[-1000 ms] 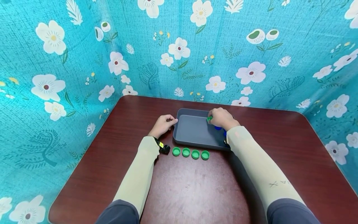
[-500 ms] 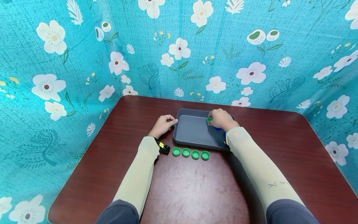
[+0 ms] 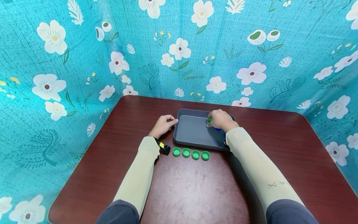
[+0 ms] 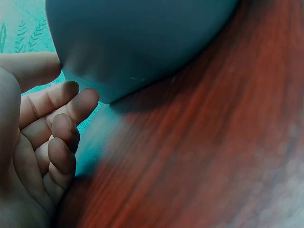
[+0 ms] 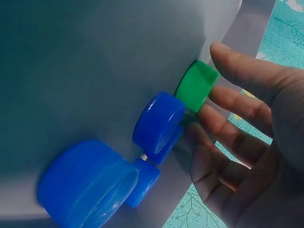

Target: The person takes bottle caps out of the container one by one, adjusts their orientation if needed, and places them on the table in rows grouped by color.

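counting caps over the feed, i made out five green ones: four in a row on the table and one under the right hand. the row of four green caps [image 3: 176,151] stood hollow side up, just beside the near long side of the one grey tray [image 3: 191,129]. the fifth green cap [image 5: 195,88] was inside the tray, near its far wall, and my right hand [image 3: 222,119] was pinching it by the edge between thumb and fingertips. next to it in the tray i counted at least two blue caps [image 5: 159,121]; two more blue patches showed by them, and i could not tell whether those were caps or reflections. my left hand [image 3: 163,125] gripped the tray's left end, thumb at the rim and fingertips against the outer wall below. both forearms wore pale sleeves [image 3: 137,168], two in all, and one black device [image 3: 165,149] with a yellow patch sat at the left wrist. under everything was one red-brown table [image 3: 193,189], and behind it hung a turquoise cloth [image 3: 156,56] with flowers.
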### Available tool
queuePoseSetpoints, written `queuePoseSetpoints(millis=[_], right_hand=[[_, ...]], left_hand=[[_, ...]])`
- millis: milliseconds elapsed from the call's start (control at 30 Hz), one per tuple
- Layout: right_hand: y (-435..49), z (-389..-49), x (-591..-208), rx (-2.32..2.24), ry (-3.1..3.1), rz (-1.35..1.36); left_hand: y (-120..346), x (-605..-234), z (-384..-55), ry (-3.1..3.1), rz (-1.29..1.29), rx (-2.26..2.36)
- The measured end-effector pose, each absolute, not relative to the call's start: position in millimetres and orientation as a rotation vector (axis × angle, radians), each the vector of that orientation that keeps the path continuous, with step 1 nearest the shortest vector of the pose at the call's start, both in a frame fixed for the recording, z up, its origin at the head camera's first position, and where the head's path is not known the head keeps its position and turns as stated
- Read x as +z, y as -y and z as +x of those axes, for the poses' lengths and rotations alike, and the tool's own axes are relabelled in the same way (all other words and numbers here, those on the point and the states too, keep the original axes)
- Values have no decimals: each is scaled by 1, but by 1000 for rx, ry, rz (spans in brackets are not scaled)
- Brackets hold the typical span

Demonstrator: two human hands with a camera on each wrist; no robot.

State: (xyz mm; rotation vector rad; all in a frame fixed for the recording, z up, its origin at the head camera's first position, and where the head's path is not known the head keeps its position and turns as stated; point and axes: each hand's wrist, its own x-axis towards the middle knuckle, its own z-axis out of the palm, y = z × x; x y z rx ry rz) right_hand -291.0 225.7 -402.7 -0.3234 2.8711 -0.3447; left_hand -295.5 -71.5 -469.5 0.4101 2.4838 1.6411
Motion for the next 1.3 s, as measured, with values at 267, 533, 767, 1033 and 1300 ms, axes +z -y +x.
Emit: queuePoseSetpoints(millis=[267, 533, 767, 1033, 1300], right_hand=[[-226, -290, -406, -333, -2867, -326], [-226, -290, -405, -310, -2875, -347], [-227, -289, -404, -295, -2857, -353], [-228, -288, -398, -324, -2858, -370], [-231, -287, -397, -357, -2845, -419]], left_hand=[[71, -470, -295, -2480, 405, 1651], [71, -472, -298, -2496, 402, 1645], [71, -470, -295, -2484, 396, 1641], [71, -468, -296, -2484, 408, 1639], [71, -469, -294, -2488, 405, 1641]])
